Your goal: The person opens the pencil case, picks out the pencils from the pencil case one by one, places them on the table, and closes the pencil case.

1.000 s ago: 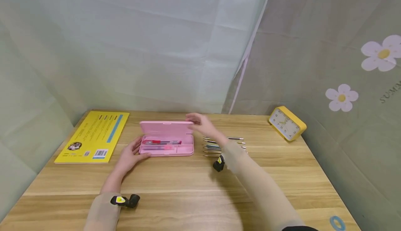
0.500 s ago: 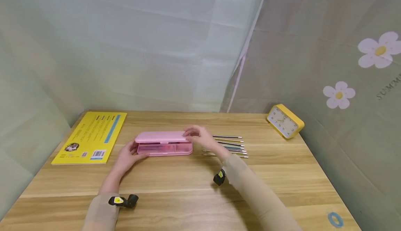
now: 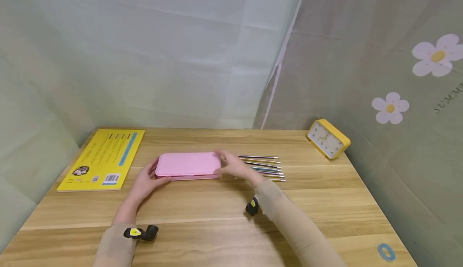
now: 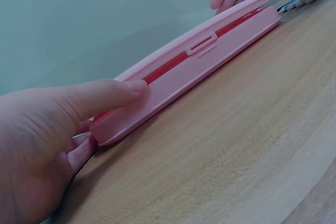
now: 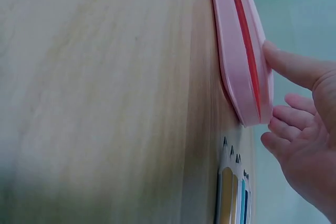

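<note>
A pink pencil case (image 3: 189, 163) lies on the wooden table, its lid nearly down. A narrow red gap shows under the lid in both wrist views, and the inside is hidden. My left hand (image 3: 144, 180) grips the case's left end, with the thumb (image 4: 126, 90) on the front wall and the fingers behind. At the right end is my right hand (image 3: 233, 165); its thumb (image 5: 289, 66) presses the edge of the lid while the other fingers extend loosely past the end. Several pencils (image 3: 265, 169) lie in a row just right of the case, partly behind the right hand and forearm.
A yellow book (image 3: 103, 158) lies at the back left. A yellow alarm clock (image 3: 327, 139) stands at the back right. Near the front right is a blue ring (image 3: 386, 252). Curtains hang behind the table and along its sides.
The lid, upright a second ago, has swung down towards me over the pens in the case. My right hand has come down with it. The left hand has stayed at the left end.
</note>
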Tool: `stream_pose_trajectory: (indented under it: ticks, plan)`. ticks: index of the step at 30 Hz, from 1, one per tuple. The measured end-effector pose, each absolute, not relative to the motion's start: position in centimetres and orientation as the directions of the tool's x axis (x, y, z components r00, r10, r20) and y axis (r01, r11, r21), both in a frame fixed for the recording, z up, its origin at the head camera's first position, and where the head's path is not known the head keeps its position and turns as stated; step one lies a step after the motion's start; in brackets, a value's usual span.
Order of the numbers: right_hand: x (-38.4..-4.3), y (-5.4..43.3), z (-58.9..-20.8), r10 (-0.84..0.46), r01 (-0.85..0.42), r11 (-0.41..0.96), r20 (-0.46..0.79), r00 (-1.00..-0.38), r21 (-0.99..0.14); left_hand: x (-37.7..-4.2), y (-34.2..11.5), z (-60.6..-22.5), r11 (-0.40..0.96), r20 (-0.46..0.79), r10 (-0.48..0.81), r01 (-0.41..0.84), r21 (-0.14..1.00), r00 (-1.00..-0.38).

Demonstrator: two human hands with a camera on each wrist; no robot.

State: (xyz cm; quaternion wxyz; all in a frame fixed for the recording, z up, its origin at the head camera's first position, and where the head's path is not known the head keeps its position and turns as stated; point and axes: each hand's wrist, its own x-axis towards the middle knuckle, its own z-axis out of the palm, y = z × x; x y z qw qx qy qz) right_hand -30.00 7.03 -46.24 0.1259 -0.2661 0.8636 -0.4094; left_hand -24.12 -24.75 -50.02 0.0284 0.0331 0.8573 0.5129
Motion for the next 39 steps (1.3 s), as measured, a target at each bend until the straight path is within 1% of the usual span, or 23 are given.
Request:
stream_pose_trajectory:
  ticks: [6,11,21,28,39]
  plan:
    - [-30.09,6.82,-46.41,-0.558,-0.387,0.559,0.012,-0.830,-0.733,-24.25,-24.90,-50.31,0.500,-0.014,0.081,0.029,0.866,-0.997]
    - [-30.10,6.50,-46.30,-0.539,-0.381,0.593,0.002,-0.842,-0.710,-24.31,-24.92,-50.33,0.524,-0.006,0.076,0.034,0.851,-0.997]
    - [-30.17,6.39,-46.42,-0.519,-0.352,0.605,-0.018,-0.855,-0.714,-24.20,-24.74,-50.16,0.531,-0.029,0.061,0.008,0.847,-0.998]
    - [-30.24,6.60,-46.59,-0.517,-0.340,0.586,-0.016,-0.856,-0.735,-24.29,-24.63,-50.03,0.537,-0.054,0.054,-0.016,0.844,-0.997]
    - [-30.29,6.73,-46.93,-0.512,-0.318,0.551,-0.011,-0.859,-0.771,-24.27,-24.51,-49.93,0.524,-0.053,0.056,-0.016,0.851,-0.997]
